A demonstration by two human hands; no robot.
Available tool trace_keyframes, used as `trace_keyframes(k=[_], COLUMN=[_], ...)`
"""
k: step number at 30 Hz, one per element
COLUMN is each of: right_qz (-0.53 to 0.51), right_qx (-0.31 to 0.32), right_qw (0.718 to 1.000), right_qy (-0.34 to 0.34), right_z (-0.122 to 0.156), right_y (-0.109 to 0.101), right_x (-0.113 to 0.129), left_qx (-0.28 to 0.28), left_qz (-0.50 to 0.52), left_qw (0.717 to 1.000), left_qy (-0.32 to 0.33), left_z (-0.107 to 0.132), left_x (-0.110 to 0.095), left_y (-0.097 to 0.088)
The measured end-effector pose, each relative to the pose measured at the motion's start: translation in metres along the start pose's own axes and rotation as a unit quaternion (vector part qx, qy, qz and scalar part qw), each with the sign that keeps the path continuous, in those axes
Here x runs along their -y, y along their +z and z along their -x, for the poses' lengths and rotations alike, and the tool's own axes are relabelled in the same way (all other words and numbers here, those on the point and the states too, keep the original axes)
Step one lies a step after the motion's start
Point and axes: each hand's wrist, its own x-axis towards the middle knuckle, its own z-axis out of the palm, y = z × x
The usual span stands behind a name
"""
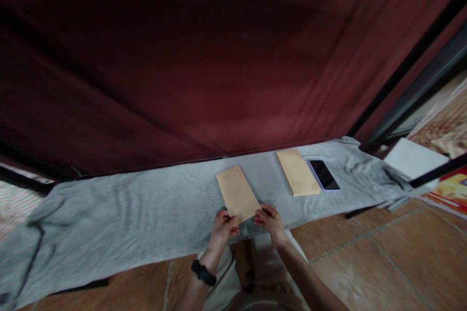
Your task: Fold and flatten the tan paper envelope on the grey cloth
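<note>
A tan paper envelope (238, 193) lies at a slant over the grey cloth, its near end toward me. My left hand (223, 226) pinches its near left corner, thumb on top. At the near right corner, my right hand (269, 219) has its fingers closed on the edge. Off to the right rests a thick stack of similar tan envelopes (298, 173), out of reach of both hands' fingers. Whether the held envelope is sealed or has a flap I cannot tell.
A phone (324, 175) with a pale purple edge lies right of the stack. Grey cloth (146, 214) covers the long narrow surface, wrinkled at both ends. A dark red panel (226, 73) rises behind it. At the far right are a white box (414, 158) and a colourful package (450, 189).
</note>
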Motion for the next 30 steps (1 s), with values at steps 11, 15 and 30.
trace_keyframes(k=[11, 15, 30], right_qz=[0.549, 0.603, 0.615], right_qx=[0.110, 0.153, 0.165], right_qw=[0.719, 0.635, 0.614], right_qy=[-0.412, -0.458, -0.466], right_z=[0.016, 0.018, 0.016], right_y=[-0.017, -0.022, -0.030], right_x=[-0.005, -0.013, -0.020], left_qx=[0.002, -0.050, 0.063], left_qz=[-0.071, -0.225, -0.619], left_qw=[0.997, 0.973, 0.645], left_qy=[0.002, 0.026, 0.443], left_z=[-0.009, -0.007, -0.098], left_x=[0.002, 0.003, -0.018], left_y=[-0.007, -0.012, 0.020])
